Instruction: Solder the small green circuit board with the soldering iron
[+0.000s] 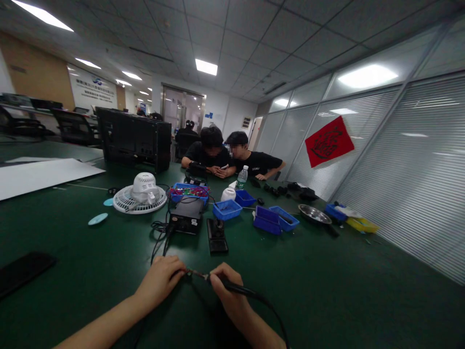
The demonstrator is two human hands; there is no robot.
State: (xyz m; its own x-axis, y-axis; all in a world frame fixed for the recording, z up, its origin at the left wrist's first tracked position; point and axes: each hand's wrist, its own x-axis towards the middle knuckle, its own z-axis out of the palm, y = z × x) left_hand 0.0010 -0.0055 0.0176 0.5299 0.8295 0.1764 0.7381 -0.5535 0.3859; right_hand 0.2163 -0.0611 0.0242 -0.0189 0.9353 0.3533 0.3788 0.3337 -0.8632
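Note:
My right hand is closed around the black handle of a soldering iron, held like a pen. Its metal tip points left and meets a small dark piece at the fingertips of my left hand. Those left fingers are pinched together on the piece, which is too small and blurred to name. From the iron's back end a black cable runs down past my right wrist. Beyond my hands stand a black soldering station and a black iron stand.
A white fan part lies to the left, near a dark phone-like slab. Blue bins, one with red wires, a water bottle and a metal dish stand farther back. Two people lean on the table's far side.

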